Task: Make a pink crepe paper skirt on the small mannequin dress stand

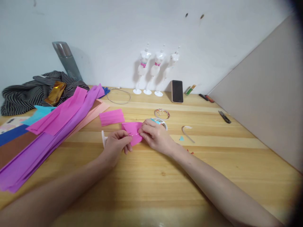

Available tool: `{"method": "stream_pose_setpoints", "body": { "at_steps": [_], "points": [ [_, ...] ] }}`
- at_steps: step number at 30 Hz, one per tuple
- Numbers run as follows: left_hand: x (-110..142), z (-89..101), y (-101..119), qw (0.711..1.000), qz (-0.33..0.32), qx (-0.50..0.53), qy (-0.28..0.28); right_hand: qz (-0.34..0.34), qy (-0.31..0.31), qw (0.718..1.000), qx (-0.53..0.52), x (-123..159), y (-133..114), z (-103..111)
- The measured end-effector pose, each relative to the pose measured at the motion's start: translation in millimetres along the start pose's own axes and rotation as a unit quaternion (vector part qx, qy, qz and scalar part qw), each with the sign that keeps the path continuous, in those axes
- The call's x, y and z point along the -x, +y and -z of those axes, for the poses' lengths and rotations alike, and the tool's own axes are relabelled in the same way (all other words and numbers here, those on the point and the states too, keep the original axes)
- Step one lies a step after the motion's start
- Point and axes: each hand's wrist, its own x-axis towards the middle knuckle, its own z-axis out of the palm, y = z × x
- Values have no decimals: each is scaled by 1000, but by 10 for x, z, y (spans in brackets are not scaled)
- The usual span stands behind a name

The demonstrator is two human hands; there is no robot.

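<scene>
A piece of pink crepe paper [133,128] is spread between my hands, above the table. My left hand [117,142] is closed, thumb and forefinger pinching the paper's lower left part. Out of its far side pokes a white disc on a short stem [103,138], like the foot of a small dress form; the rest is hidden by the hand and paper. Closed as well, my right hand [153,135] pinches the paper's right edge with its fingertips. Just behind it lies a partly covered ring-shaped item [163,123] with light blue bits.
Another pink crepe strip [111,117] lies beyond my left hand. Folded coloured crepe sheets [54,129] cover the left side. Three white dress forms [147,91] stand by the wall, beside a dark-screened device [177,91]. A dish of beads [162,113], a curved white strip [188,134] and a cutter [224,117] lie rightward.
</scene>
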Motion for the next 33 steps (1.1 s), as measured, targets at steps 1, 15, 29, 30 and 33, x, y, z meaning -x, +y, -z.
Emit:
{"method": "stream_pose_setpoints", "body": {
  "at_steps": [1, 15, 29, 30, 33],
  "points": [
    [0, 3, -2, 1000, 0, 3, -2, 0, 0, 1000, -3, 2, 2, -1],
    [-5, 12, 10, 1000, -7, -6, -8, -83, 87, 980, -157, -21, -18, 54],
    [6, 23, 6, 1000, -6, -21, -6, -10, 57, 990, -127, -2, -186, -52],
    [1, 24, 2, 1000, -7, -22, -5, -16, 62, 990, -126, -4, -188, -56],
    [-15, 28, -10, 1000, -8, -23, -8, -27, 71, 991, -109, -22, -198, -77]
  ]
}}
